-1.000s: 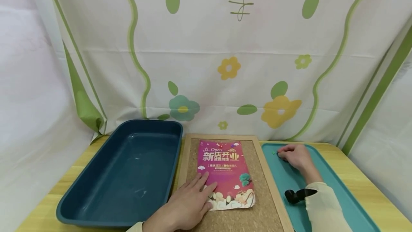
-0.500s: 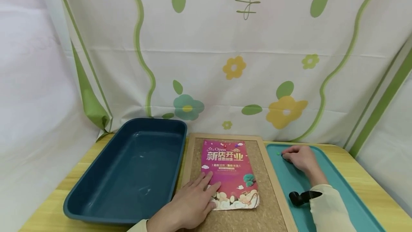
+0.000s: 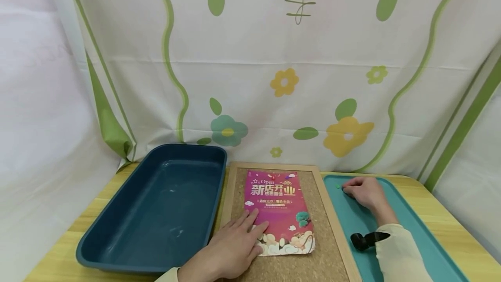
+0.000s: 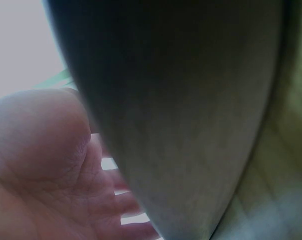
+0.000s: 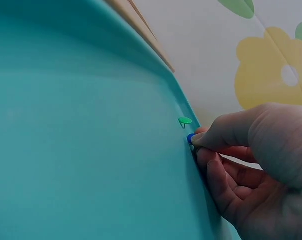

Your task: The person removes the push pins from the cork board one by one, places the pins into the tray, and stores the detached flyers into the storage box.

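Note:
My left hand (image 3: pixel 236 243) rests flat, fingers spread, on the lower left of a pink and purple poster (image 3: pixel 279 212). The poster lies on a wood-framed cork board (image 3: pixel 328 247). At the far end of the turquoise tray (image 3: pixel 415 225), my right hand (image 3: pixel 365 193) pinches a blue thumbtack (image 5: pixel 190 138) between thumb and finger; its point is hidden. Just beside those fingertips a green thumbtack (image 5: pixel 185 121) stands on the tray with its flat head up. A small red spot (image 3: pixel 273 177) shows at the poster's top edge.
A deep dark blue tub (image 3: pixel 152 216) stands left of the board. A black rounded object (image 3: pixel 364 240) shows at the right wrist, over the tray. Behind the wooden table (image 3: pixel 450 212) hangs a flowered white cloth (image 3: pixel 250 99).
The head view has shifted slightly, moving the whole scene a little right in it. Both hands keep their places on the poster and at the tray's far end.

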`<state>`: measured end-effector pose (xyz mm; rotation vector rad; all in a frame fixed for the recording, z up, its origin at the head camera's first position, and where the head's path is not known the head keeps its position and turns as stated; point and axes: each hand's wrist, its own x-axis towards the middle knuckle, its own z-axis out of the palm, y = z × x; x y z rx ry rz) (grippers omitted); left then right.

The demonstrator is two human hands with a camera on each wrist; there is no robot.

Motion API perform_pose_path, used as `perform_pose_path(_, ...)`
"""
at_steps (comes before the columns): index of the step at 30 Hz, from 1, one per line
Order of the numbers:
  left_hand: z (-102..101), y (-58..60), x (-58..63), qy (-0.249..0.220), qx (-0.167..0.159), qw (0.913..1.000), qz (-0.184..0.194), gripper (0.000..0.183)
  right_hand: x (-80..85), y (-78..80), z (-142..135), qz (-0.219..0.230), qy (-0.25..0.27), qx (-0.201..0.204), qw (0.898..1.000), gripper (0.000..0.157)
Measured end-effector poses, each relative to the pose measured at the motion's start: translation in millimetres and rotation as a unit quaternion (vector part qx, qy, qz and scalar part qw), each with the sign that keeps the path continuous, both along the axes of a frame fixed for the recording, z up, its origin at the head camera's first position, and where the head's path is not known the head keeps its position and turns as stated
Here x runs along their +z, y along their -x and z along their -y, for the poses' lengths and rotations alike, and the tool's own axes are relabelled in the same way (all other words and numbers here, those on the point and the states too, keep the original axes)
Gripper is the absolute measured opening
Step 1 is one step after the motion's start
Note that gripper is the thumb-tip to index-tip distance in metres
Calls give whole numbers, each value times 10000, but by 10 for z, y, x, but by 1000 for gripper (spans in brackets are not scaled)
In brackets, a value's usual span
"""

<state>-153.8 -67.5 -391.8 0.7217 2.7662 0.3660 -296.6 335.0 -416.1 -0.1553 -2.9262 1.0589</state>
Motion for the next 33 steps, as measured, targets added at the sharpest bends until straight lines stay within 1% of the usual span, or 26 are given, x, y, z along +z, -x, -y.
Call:
perform_pose_path(6,21,1,-11,-8,-2,10000,12,58,-18,28,18,-44,-31,1,10000,21)
perform_pose_path(15,26,-2,-15,-64,-10,10000,-1,58,-9,36,15,-14,111,2,9999,22)
perform_pose_path(24,27,1,-10,-60,-50,10000,-31,59,-21,37,-43,165,546,-10,9984,26)
perform_pose_path(27,23,1,-7,-63,-54,10000,-34,59,-6,22,-52,169,647,-4,9978,28)
perform_pose_path(33,7,-3,-9,-64,-63,9999,-55,58,29,3,-47,174,1039,-62,9944,30)
